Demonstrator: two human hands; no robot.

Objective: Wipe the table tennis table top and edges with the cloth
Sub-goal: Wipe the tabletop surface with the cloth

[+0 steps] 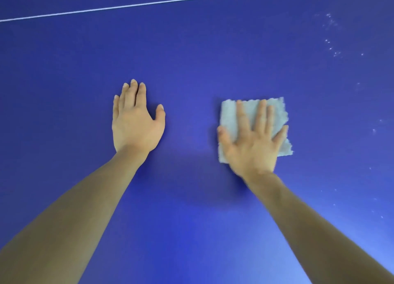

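The right hand (251, 138) lies spread flat on the cloth (230, 117), right of centre on the table (191, 49); the left hand (136, 121) rests flat on the bare top, apart from it. The cloth is roughly square, its edges slightly tilted. White specks (332, 47) lie to the upper right, nearer the right hand, so wiping likely heads there.

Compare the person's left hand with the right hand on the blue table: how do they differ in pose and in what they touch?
1. The left hand lies on the bare table top; the right hand presses on a pale cloth.
2. The left hand's fingers lie close together; the right hand's are spread wide.
3. The left hand looks sharp, the right hand slightly blurred.
Shared: both lie flat, palm down, fingers straight.
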